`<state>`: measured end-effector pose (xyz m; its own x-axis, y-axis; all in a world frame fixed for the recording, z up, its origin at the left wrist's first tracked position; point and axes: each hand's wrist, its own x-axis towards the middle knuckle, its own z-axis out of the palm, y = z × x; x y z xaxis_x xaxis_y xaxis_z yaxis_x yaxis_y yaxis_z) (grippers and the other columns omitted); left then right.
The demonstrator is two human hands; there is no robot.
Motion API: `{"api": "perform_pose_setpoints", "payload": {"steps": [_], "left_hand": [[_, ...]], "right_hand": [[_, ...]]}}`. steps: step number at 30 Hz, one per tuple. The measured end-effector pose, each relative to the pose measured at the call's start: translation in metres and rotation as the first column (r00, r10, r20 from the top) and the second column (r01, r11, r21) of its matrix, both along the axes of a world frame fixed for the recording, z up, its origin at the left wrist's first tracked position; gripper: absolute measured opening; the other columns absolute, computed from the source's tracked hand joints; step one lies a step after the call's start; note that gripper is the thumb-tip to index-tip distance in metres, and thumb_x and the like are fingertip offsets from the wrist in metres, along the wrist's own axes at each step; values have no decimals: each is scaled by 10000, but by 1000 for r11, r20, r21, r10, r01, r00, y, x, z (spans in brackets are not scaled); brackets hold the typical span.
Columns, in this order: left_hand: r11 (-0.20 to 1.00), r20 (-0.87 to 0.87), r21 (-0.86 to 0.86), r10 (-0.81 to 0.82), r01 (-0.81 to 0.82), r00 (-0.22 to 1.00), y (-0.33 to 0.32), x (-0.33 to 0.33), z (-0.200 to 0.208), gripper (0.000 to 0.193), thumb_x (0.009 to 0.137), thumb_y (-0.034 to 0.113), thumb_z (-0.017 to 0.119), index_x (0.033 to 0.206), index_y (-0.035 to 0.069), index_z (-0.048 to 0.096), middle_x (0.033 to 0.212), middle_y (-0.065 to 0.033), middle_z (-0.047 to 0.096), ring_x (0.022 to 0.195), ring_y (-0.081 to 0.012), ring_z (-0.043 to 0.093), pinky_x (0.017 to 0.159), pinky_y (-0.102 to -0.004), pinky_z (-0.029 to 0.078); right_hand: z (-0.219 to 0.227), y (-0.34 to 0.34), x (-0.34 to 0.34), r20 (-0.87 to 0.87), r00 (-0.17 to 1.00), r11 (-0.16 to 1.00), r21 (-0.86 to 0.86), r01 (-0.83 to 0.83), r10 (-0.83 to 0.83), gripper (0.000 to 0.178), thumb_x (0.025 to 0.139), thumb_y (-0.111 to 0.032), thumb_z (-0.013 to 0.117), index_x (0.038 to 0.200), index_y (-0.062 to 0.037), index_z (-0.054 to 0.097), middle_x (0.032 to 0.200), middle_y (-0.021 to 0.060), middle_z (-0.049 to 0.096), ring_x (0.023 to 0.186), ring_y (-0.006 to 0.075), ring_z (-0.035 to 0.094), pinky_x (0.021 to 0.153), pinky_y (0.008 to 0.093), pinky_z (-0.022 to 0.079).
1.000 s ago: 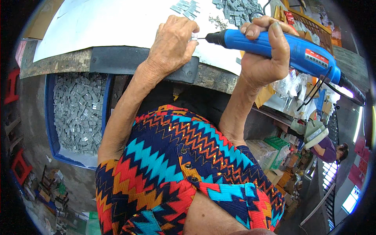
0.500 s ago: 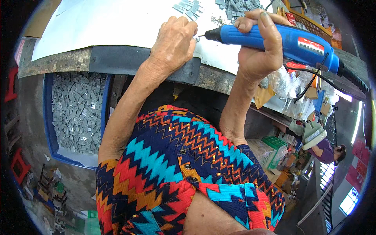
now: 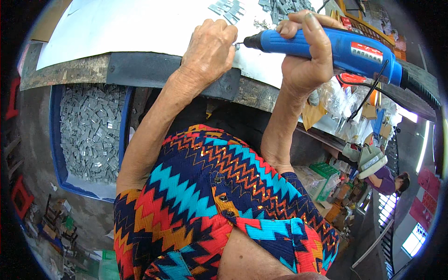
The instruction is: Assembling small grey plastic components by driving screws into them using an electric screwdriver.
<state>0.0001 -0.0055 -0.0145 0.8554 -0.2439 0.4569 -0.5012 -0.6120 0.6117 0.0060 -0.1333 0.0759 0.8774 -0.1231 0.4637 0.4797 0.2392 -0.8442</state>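
Observation:
My right hand [image 3: 310, 49] is wrapped round a blue electric screwdriver [image 3: 343, 49], held nearly level with its black nose pointing left. The thin bit at its tip reaches to the fingers of my left hand [image 3: 210, 46]. That hand is closed over the white-covered worktable [image 3: 121, 28], knuckles up; the small piece in its fingers is mostly hidden, with only a bit of grey at the fingertips. Beyond my hands lie a few grey plastic pieces [image 3: 227, 9] in a row. Farther right is a heap of similar grey pieces [image 3: 284, 8].
Below the table edge at left stands a blue bin [image 3: 56, 140] full of grey pieces. A black cable [image 3: 373, 88] hangs from the screwdriver's rear. Plastic bags [image 3: 343, 100] lie at the right. Another person [image 3: 385, 182] is in the background near green crates [image 3: 324, 175].
The screwdriver and my right hand have shifted very slightly left, bringing the nose a little closer to my left fingers. Both grips look the same.

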Motion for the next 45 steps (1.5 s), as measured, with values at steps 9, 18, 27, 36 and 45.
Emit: {"api": "perform_pose_setpoints", "payload": {"steps": [9, 18, 27, 36, 45], "left_hand": [[1000, -5, 2, -8, 8, 1000, 0, 0, 3, 123, 683, 67, 595, 785, 24, 543, 751, -121, 513, 759, -278, 487, 715, -385, 396], [998, -30, -56, 9, -11, 1000, 0, 1, 2, 98, 669, 55, 599, 746, 17, 552, 717, -121, 529, 737, -272, 502, 693, -385, 411], [998, -86, -67, 8, -14, 996, 0, 4, 3, 120, 647, 40, 614, 746, 2, 558, 727, -128, 556, 743, -275, 527, 685, -371, 430], [997, -131, -77, 11, -21, 991, -1, 4, 6, 161, 641, 30, 630, 786, -7, 571, 722, -124, 566, 735, -276, 542, 699, -369, 439], [995, -107, -100, 1, -12, 994, -1, 4, 5, 162, 654, 47, 627, 795, -6, 567, 745, -117, 572, 751, -273, 543, 713, -372, 438]], "right_hand": [[-1, 0, 0, 50, 999, 999, -34, -5, 7, 203, 741, -55, 531, 914, 48, 508, 755, 179, 581, 590, 198, 536, 626, 364, 450], [-1, 8, 2, 164, 986, 989, -149, -1, 26, 193, 722, -38, 516, 885, 64, 507, 736, 184, 569, 574, 190, 542, 578, 338, 465], [13, 25, -2, 2, 998, 986, -153, 59, -59, 147, 700, -17, 574, 823, 31, 508, 645, 92, 535, 511, 125, 505, 505, 252, 443], [14, 28, 2, -102, 991, 968, -245, 64, -91, 122, 668, -3, 588, 766, 13, 516, 640, 77, 543, 511, 114, 509, 478, 246, 437], [6, 12, 7, 115, 992, 895, -433, 101, -56, 171, 646, -10, 632, 778, 2, 524, 685, 74, 552, 572, 124, 543, 494, 240, 456]]}}
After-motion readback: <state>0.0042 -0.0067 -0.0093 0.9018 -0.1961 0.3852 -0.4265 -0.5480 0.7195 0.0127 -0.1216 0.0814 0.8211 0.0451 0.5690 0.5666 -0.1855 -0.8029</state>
